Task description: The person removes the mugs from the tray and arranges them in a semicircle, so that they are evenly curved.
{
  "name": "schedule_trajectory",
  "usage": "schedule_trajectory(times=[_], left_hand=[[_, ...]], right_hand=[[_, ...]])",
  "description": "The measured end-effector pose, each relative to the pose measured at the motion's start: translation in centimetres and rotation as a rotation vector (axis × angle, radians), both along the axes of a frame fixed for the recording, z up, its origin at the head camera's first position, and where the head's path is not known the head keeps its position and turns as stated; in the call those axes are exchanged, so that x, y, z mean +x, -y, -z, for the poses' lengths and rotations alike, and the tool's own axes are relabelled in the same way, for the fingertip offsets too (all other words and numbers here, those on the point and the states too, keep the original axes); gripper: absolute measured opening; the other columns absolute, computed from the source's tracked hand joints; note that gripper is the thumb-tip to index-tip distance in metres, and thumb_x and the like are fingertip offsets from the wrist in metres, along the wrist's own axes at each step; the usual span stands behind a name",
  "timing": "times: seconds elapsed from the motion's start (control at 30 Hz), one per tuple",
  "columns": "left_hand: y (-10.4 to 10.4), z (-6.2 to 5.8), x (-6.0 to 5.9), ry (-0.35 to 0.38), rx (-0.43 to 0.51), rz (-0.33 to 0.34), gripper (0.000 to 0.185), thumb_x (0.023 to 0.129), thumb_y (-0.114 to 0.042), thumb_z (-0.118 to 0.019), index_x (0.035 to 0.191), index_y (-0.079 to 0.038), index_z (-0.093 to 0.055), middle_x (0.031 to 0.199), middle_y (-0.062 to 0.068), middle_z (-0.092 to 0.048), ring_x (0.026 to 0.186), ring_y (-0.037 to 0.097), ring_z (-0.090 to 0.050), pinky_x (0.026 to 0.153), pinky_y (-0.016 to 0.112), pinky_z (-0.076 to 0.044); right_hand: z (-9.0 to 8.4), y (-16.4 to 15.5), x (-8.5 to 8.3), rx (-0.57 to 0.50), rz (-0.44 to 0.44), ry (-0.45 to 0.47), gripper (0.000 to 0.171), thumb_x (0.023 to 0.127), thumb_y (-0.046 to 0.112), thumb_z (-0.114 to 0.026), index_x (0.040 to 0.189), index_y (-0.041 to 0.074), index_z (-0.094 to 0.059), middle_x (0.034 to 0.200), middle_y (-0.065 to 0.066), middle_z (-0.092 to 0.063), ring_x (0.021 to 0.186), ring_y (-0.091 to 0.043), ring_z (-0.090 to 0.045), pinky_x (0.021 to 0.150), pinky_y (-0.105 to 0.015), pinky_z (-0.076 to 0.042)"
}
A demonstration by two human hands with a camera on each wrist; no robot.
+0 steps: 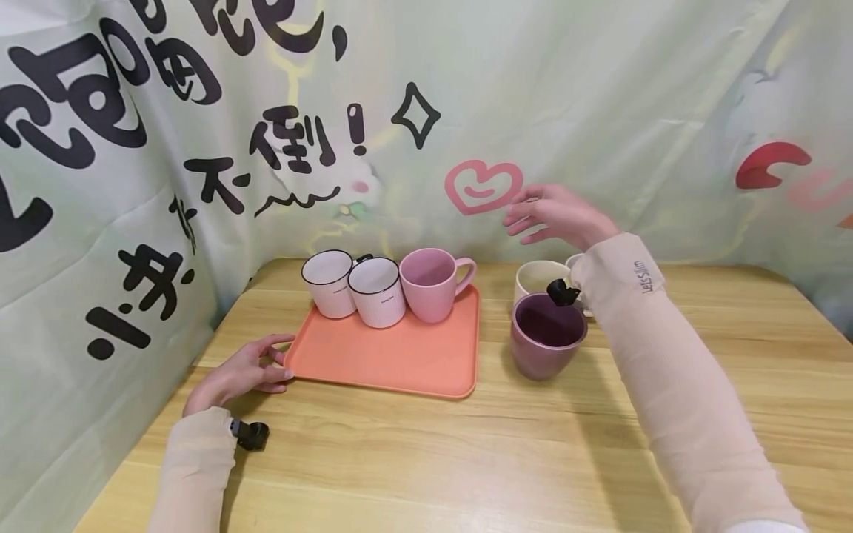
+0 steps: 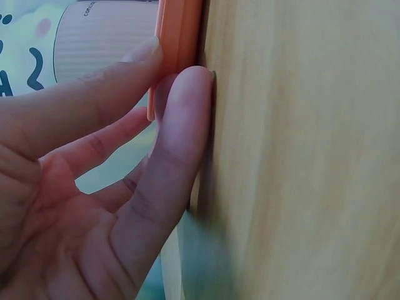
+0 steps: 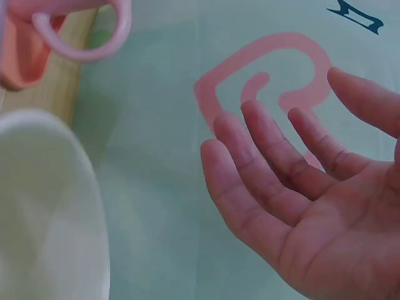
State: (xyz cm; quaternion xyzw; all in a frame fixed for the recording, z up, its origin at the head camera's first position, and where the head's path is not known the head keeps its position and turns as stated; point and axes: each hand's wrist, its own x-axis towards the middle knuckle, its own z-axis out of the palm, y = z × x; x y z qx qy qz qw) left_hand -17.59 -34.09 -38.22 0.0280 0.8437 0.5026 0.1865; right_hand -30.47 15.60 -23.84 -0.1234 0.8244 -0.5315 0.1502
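An orange tray (image 1: 400,363) lies on the wooden table and carries two white mugs (image 1: 329,283) (image 1: 377,292) and a pink mug (image 1: 433,283) along its far edge. My left hand (image 1: 249,370) rests on the table with straight fingers touching the tray's near-left corner (image 2: 178,44). My right hand (image 1: 553,215) hovers open in the air above and behind a cream mug (image 1: 538,280), holding nothing; its palm (image 3: 325,212) faces the backdrop. A purple mug (image 1: 548,334) stands in front of the cream one, right of the tray.
A printed cloth backdrop (image 1: 426,126) with black characters and a pink heart (image 1: 483,185) closes off the back and left. The wooden table (image 1: 426,451) stretches bare toward me. Another white mug (image 1: 574,260) peeks out behind my right sleeve.
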Motion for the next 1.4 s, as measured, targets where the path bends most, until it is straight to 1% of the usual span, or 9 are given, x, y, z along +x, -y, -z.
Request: schedule_trajectory(times=[0.13, 0.3, 0.43, 0.6, 0.73, 0.9, 1.1, 1.27, 1.4], left_hand=[[-0.1, -0.1, 0.0, 0.001, -0.002, -0.001, 0.072, 0.095, 0.007, -0.065, 0.154, 0.011, -0.023, 0.111, 0.024, -0.049, 0.086, 0.022, -0.068, 0.074, 0.035, -0.063], [-0.1, -0.2, -0.1, -0.001, 0.002, 0.0, 0.072, 0.095, 0.007, -0.065, 0.154, 0.011, -0.023, 0.111, 0.024, -0.048, 0.086, 0.022, -0.068, 0.074, 0.035, -0.063], [-0.2, -0.4, -0.2, -0.002, 0.003, 0.002, 0.072, 0.095, 0.007, -0.064, 0.154, 0.011, -0.022, 0.111, 0.024, -0.048, 0.086, 0.022, -0.068, 0.074, 0.035, -0.063], [-0.2, -0.3, -0.3, -0.004, 0.0, 0.006, 0.072, 0.095, 0.007, -0.065, 0.154, 0.011, -0.023, 0.111, 0.023, -0.048, 0.085, 0.022, -0.067, 0.074, 0.035, -0.063], [-0.2, -0.3, -0.4, -0.004, -0.001, 0.008, 0.072, 0.095, 0.007, -0.065, 0.154, 0.011, -0.022, 0.11, 0.023, -0.048, 0.085, 0.021, -0.067, 0.074, 0.035, -0.063], [-0.2, -0.4, -0.5, -0.005, 0.012, 0.012, 0.073, 0.095, 0.007, -0.065, 0.154, 0.012, -0.022, 0.11, 0.023, -0.048, 0.086, 0.021, -0.067, 0.074, 0.036, -0.063], [-0.1, -0.4, -0.5, -0.006, 0.013, 0.017, 0.073, 0.095, 0.007, -0.065, 0.154, 0.012, -0.022, 0.11, 0.023, -0.048, 0.086, 0.021, -0.067, 0.074, 0.036, -0.063], [-0.2, -0.4, -0.2, -0.011, 0.004, 0.011, 0.072, 0.095, 0.006, -0.066, 0.153, 0.012, -0.024, 0.109, 0.024, -0.05, 0.085, 0.022, -0.068, 0.074, 0.035, -0.063], [-0.1, -0.3, 0.0, -0.008, -0.003, 0.006, 0.072, 0.095, 0.006, -0.066, 0.153, 0.012, -0.024, 0.109, 0.023, -0.05, 0.084, 0.022, -0.068, 0.074, 0.035, -0.063]], right_hand=[[0.1, 1.0, -0.4, 0.017, -0.012, 0.016, 0.04, 0.106, 0.018, -0.053, 0.135, -0.008, -0.045, 0.122, -0.018, -0.063, 0.106, -0.024, -0.064, 0.091, -0.037, -0.058], [0.2, 2.1, -0.8, 0.038, -0.031, 0.029, 0.038, 0.105, 0.013, -0.05, 0.136, -0.009, -0.046, 0.123, -0.019, -0.062, 0.111, -0.031, -0.061, 0.09, -0.038, -0.058], [0.3, 3.1, -1.1, 0.057, -0.054, 0.046, 0.042, 0.104, 0.016, -0.054, 0.137, -0.009, -0.046, 0.125, -0.02, -0.061, 0.109, -0.029, -0.061, 0.096, -0.043, -0.055], [0.7, 4.2, -1.4, 0.083, -0.094, 0.078, 0.047, 0.103, 0.018, -0.057, 0.141, -0.007, -0.046, 0.134, -0.023, -0.055, 0.118, -0.033, -0.057, 0.105, -0.051, -0.049], [1.1, 4.9, -1.7, 0.092, -0.131, 0.102, 0.049, 0.103, 0.019, -0.057, 0.143, -0.007, -0.044, 0.137, -0.023, -0.054, 0.125, -0.037, -0.053, 0.106, -0.053, -0.047], [1.6, 5.7, -2.0, 0.107, -0.142, 0.123, 0.045, 0.104, 0.02, -0.056, 0.14, -0.005, -0.047, 0.136, -0.022, -0.055, 0.129, -0.04, -0.05, 0.107, -0.053, -0.046], [2.4, 6.4, -2.0, 0.128, -0.161, 0.133, 0.042, 0.105, 0.02, -0.054, 0.138, -0.005, -0.048, 0.135, -0.026, -0.054, 0.127, -0.038, -0.052, 0.108, -0.056, -0.044], [2.9, 6.8, -1.8, 0.159, -0.16, 0.154, 0.043, 0.105, 0.02, -0.053, 0.141, -0.004, -0.048, 0.132, -0.022, -0.057, 0.13, -0.034, -0.05, 0.108, -0.058, -0.043], [3.1, 7.2, -1.7, 0.203, -0.184, 0.155, 0.043, 0.105, 0.021, -0.052, 0.141, -0.002, -0.048, 0.131, -0.019, -0.058, 0.131, -0.033, -0.049, 0.106, -0.057, -0.045]])
